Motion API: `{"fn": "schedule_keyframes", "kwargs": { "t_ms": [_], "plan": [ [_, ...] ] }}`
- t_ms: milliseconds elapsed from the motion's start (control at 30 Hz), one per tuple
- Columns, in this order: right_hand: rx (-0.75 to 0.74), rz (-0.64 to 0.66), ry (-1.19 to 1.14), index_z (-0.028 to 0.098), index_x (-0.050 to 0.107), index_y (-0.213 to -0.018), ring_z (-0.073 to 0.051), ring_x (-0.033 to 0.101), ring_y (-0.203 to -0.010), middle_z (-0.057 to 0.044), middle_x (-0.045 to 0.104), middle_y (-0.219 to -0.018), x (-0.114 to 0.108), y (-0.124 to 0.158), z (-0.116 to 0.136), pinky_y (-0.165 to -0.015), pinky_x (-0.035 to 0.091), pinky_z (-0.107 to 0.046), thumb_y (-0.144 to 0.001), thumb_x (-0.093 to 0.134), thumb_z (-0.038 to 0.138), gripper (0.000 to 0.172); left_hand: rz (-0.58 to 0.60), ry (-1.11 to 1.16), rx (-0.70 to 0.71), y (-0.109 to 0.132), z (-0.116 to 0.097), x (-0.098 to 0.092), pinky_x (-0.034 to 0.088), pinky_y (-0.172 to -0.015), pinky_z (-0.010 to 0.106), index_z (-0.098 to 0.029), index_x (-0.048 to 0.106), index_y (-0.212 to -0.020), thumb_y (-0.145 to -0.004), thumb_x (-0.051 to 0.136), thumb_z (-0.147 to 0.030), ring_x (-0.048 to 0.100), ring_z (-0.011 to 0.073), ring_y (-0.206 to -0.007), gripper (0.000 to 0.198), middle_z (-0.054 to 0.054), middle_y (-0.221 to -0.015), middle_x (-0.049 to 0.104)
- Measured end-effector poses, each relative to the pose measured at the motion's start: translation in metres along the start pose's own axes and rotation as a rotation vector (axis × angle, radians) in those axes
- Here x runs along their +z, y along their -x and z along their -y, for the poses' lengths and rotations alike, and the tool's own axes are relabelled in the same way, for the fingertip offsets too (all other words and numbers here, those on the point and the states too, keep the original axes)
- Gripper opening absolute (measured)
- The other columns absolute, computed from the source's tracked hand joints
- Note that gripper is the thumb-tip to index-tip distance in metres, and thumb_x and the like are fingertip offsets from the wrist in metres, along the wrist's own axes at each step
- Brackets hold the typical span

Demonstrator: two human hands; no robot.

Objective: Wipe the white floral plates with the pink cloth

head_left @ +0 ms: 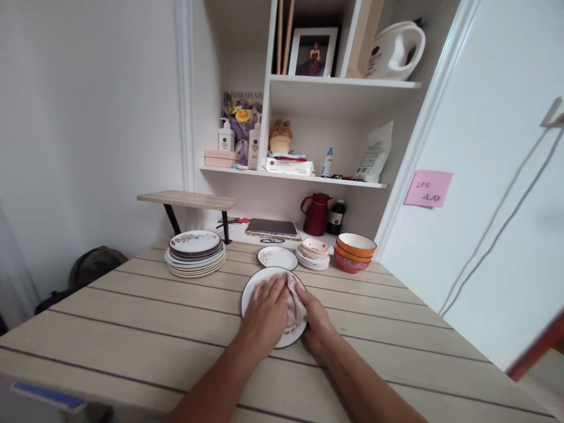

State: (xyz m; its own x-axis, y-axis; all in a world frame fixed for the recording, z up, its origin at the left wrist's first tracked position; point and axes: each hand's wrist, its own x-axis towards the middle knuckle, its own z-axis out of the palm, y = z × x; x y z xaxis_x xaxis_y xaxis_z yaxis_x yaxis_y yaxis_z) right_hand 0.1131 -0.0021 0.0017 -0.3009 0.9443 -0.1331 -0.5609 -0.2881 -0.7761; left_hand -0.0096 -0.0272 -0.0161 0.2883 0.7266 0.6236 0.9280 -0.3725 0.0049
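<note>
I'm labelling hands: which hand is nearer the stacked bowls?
Right: the right hand is left of and in front of the bowls; the left hand is farther left, over the plate.

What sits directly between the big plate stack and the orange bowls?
In the head view: a flower-patterned plate, then a stack of small white plates topped by a pink-patterned bowl.

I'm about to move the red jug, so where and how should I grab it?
Probably best by the handle, coming from the left: the loop juts out that way from the upright red jug, with a gap inside it, while the dark bottle stands close on its right.
</note>
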Motion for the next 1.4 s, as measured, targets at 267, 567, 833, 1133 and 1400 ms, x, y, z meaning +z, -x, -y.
{"fn": "schedule_keyframes", "kwargs": {
  "t_ms": [267, 567, 833, 1133, 1400],
  "plan": [
    [-0.041, -0.164, -0.028, 0.015, 0.065, -0.108, -0.024, 0.071, -0.086, -0.01, 0.076, -0.093, 0.001, -0.003, -0.004, -0.085, 0.053, -0.039, -0.082, 0.062, 0.035, 0.033, -0.049, -0.093, -0.323, 0.002, 0.017, -0.005, 0.039, -0.1, 0.051, -0.023, 0.051, -0.132, -0.09, 0.044, -0.021, 0.041, 0.0294, -0.13, 0.043, 0.008, -0.142, 0.048],
    [0.014, -0.259, -0.162, 0.014, 0.064, -0.104, -0.025, 0.071, -0.083, -0.009, 0.076, -0.089, -0.01, -0.009, 0.005, -0.084, 0.054, -0.041, -0.087, 0.054, 0.038, 0.031, 0.046, 0.04, -0.127, 0.002, 0.008, -0.002, 0.031, -0.108, 0.048, -0.022, 0.051, -0.13, -0.09, 0.044, -0.019, 0.037, 0.0246, -0.133, 0.041, 0.006, -0.141, 0.049],
    [-0.012, -0.15, -0.064, 0.015, 0.063, -0.095, -0.021, 0.071, -0.074, -0.008, 0.075, -0.083, -0.006, -0.006, 0.001, -0.072, 0.055, -0.032, -0.082, 0.062, 0.027, 0.018, 0.074, 0.107, 0.145, 0.005, -0.002, -0.003, 0.021, -0.116, 0.045, -0.024, 0.042, -0.139, -0.09, 0.042, -0.016, 0.027, 0.02, -0.141, 0.05, 0.004, -0.149, 0.041],
    [-0.028, -0.097, -0.009, 0.013, 0.064, -0.109, -0.025, 0.071, -0.087, -0.011, 0.075, -0.097, -0.003, -0.004, -0.002, -0.082, 0.055, -0.037, -0.083, 0.06, 0.034, 0.034, 0.012, 0.06, -0.123, 0.003, 0.005, -0.001, 0.029, -0.109, 0.055, -0.034, 0.046, -0.136, -0.091, 0.046, -0.027, 0.031, 0.0294, -0.138, 0.046, 0.0, -0.149, 0.04],
    [0.021, -0.205, -0.121, 0.012, 0.064, -0.11, -0.025, 0.071, -0.082, -0.011, 0.076, -0.093, 0.002, -0.004, 0.002, -0.081, 0.054, -0.039, -0.086, 0.055, 0.035, 0.034, -0.093, 0.164, -0.037, 0.0, 0.019, -0.016, 0.03, -0.108, 0.05, -0.029, 0.038, -0.142, -0.092, 0.047, -0.031, 0.03, 0.0275, -0.138, 0.051, 0.011, -0.151, 0.031]
  ]
}}
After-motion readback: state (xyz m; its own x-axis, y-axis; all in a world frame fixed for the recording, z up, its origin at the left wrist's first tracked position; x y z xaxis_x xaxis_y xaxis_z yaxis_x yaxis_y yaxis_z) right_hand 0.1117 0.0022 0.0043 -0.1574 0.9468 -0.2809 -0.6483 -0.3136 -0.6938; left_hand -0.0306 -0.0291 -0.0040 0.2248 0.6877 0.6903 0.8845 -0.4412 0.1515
